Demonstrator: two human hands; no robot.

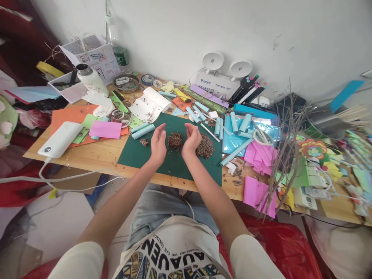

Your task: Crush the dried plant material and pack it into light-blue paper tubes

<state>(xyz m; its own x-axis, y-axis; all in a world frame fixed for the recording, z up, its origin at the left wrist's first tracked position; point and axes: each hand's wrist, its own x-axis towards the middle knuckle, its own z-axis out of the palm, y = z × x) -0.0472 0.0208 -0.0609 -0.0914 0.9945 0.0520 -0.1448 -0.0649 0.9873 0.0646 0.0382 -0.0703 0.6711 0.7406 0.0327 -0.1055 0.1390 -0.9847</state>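
Note:
Between my two hands, a small heap of dark brown plant bits lies on a green cutting mat. My left hand is upright on the left side of the heap, palm inward, fingers stretched out and holding nothing. On the other side my right hand faces it, fingers bent a little and apart from the thumb. A second, greyer heap of crumbled plant bits sits just right of my right hand, partly behind it. Left of my left hand are a small clump and rolled light-blue paper tubes.
A white power bank with a cable lies at the left front. Scissors, pink paper and a bundle of dry twigs crowd the right. At the back stand a bottle and a white emergency light.

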